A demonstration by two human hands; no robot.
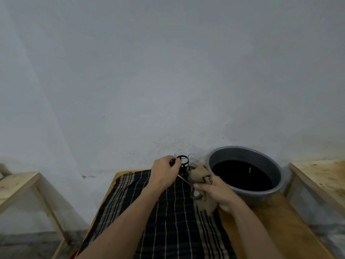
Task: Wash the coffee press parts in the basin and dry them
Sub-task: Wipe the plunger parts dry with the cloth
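Two hands: left hand [164,172] pinches the top end of the thin metal plunger rod [183,180], fingers curled narrow round it; right hand [214,191] grips the crumpled beige drying cloth [200,186], fingers closed on its folds.
Step in hand: drying, as I judge it; the cloth wraps the rod's lower end, where the filter disc seems to sit, mostly hidden.
Plunger place: held over the back right part of the bench, above the dark checked cloth with pale stripes [168,221].
One carafe: clear glass beaker in a black frame [183,162], upright at the bench's back edge, just beside the left hand.
One basin: round grey plastic basin [276,191] of dark water at the back right corner, near the right hand.
Next move: probably rub the cloth round the filter and up the rod, keeping the left pinch steady.
Two wooden side tables: one beyond each long edge.
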